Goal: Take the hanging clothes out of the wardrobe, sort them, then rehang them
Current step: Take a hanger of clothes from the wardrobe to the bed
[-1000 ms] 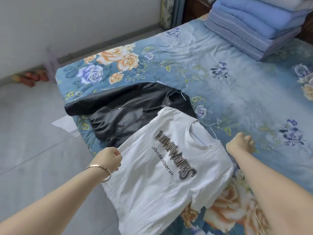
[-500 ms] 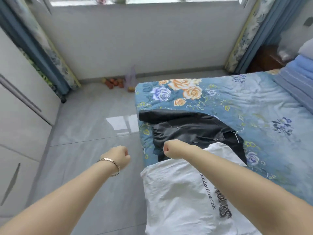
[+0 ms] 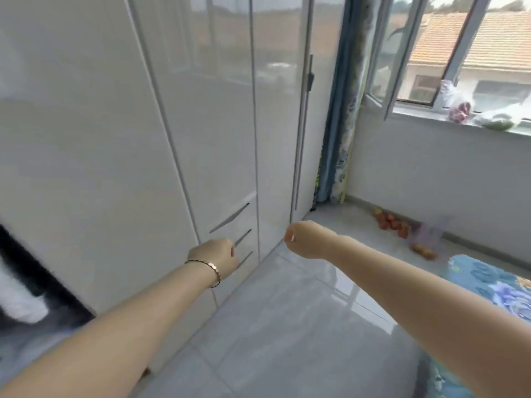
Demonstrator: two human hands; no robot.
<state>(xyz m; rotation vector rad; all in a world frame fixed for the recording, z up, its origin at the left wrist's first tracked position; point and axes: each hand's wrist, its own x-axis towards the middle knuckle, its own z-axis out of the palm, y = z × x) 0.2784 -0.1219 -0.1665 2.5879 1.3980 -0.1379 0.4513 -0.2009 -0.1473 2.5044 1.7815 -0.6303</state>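
Filling the left and centre of the view is the glossy white wardrobe [image 3: 201,124], its tall doors closed flush and window light mirrored in the panels. Under it runs the pale grey tiled floor [image 3: 287,326], shiny with reflections. On the right, the open metal-framed window [image 3: 425,53] shows tiled roofs outside. The blue floral curtain [image 3: 339,124] hangs bunched in the corner between wardrobe and window wall. Bottom right, a corner of the bed's blue flower-print cover [image 3: 488,285] pokes in.

At the far left edge there's a dark gap with a blurred black-and-white shape [image 3: 20,291] in it, too smeared to say whether that is the clothing.

Both bare forearms reach forward over the floor. The left hand [image 3: 214,255] hangs in front of the wardrobe's three slanted drawer pulls [image 3: 230,218], its grip curled into a fist with nothing in it. The right hand [image 3: 303,239] is level with it, a gap between the two, grip likewise balled up and empty.

Plastic bags [image 3: 459,106] sit on the sill, orange-red fruit [image 3: 390,224] lies on the floor by the wall, and a thin gold bracelet [image 3: 214,268] circles the left wrist.
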